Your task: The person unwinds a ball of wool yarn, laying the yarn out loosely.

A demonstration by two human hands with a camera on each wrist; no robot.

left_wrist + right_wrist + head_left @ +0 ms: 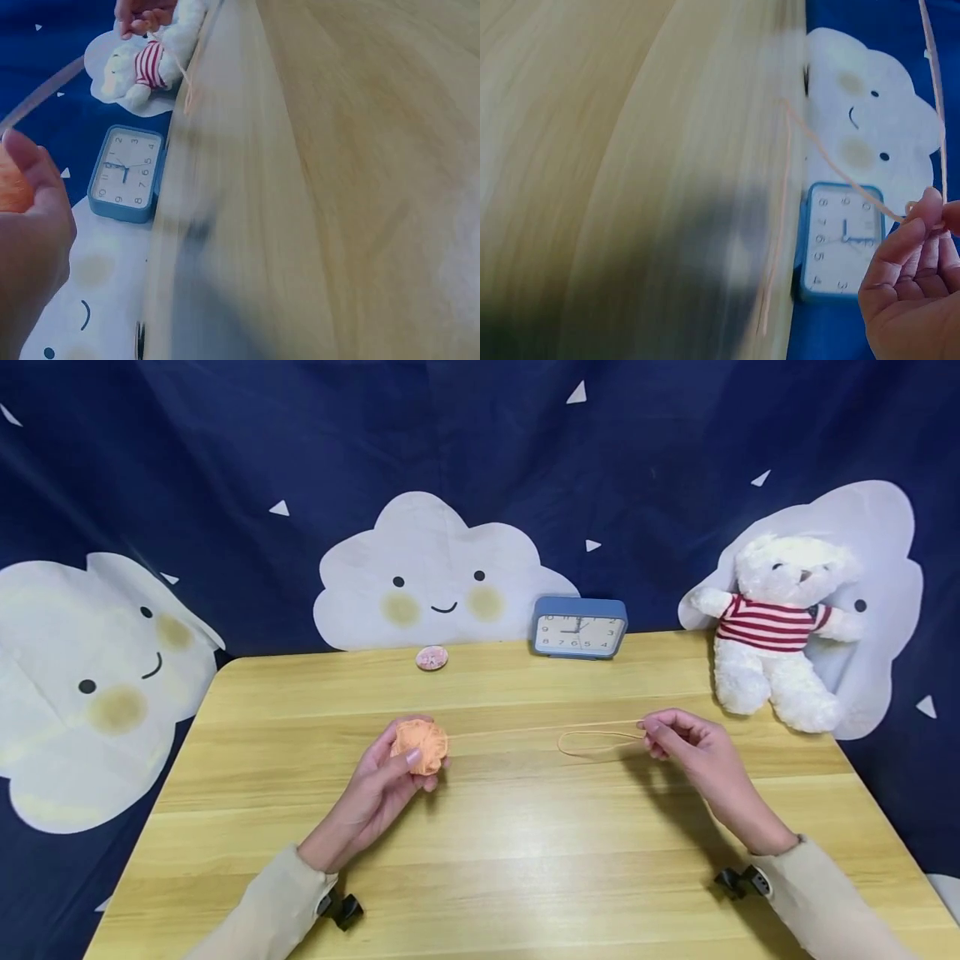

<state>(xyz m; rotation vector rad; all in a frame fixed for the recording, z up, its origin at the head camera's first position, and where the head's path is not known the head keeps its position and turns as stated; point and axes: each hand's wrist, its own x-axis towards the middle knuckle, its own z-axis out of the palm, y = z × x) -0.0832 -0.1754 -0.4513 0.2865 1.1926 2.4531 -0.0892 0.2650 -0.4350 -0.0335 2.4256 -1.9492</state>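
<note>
The table (525, 860) carried the work. The left hand (378, 789) cupped the orange yarn ball (420, 746), fingers curled round it. From the ball a strand (600, 739) ran to the right hand (693, 756), pinched between thumb and fingertips. Most yarn remained wound; only this short length lay paid out.

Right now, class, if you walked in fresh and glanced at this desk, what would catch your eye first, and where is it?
First the two hands over the wooden table: the left hand grips an orange ball of yarn at the middle, while the right hand pinches a strand of yarn looping across the wood. Behind them stand a blue clock at the far edge and a white teddy bear in a striped top at the far right corner.
</note>
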